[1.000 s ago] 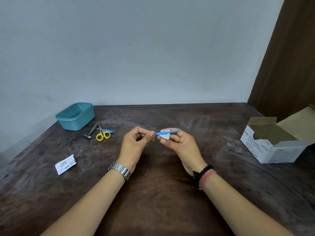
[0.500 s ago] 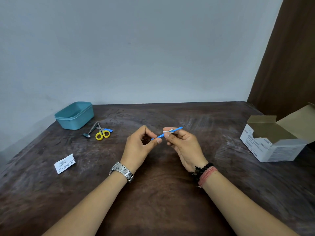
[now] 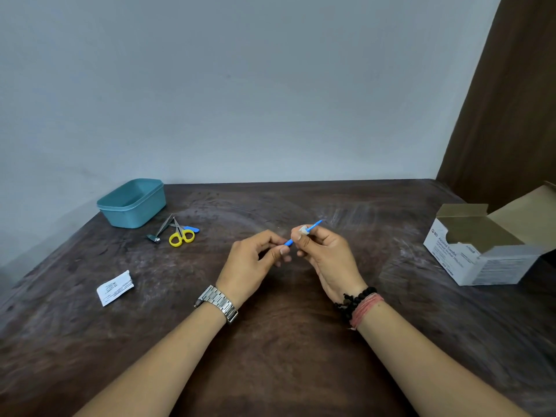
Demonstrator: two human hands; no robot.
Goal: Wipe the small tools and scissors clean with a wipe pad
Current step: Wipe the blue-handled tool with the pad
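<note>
A thin blue tool point(image 3: 313, 226) slants up to the right between my hands above the table's middle. My left hand point(image 3: 255, 261) pinches its lower end with thumb and forefinger. My right hand point(image 3: 326, 257) presses a small white wipe pad point(image 3: 304, 229) around the tool's middle. At the back left lie the yellow-handled scissors point(image 3: 181, 235), a metal nail clipper point(image 3: 159, 230) and another blue-handled tool point(image 3: 190, 228), touching one another.
A teal plastic tub point(image 3: 132, 203) stands at the back left by the wall. A torn white wipe wrapper point(image 3: 115, 288) lies at the left. An open cardboard swab box point(image 3: 487, 248) sits at the right edge. A brown curtain point(image 3: 517, 100) hangs behind it.
The blue tool has tilted from nearly level to slanting up right. My right hand with the pad has slid along it, and my hands have drawn slightly apart.
</note>
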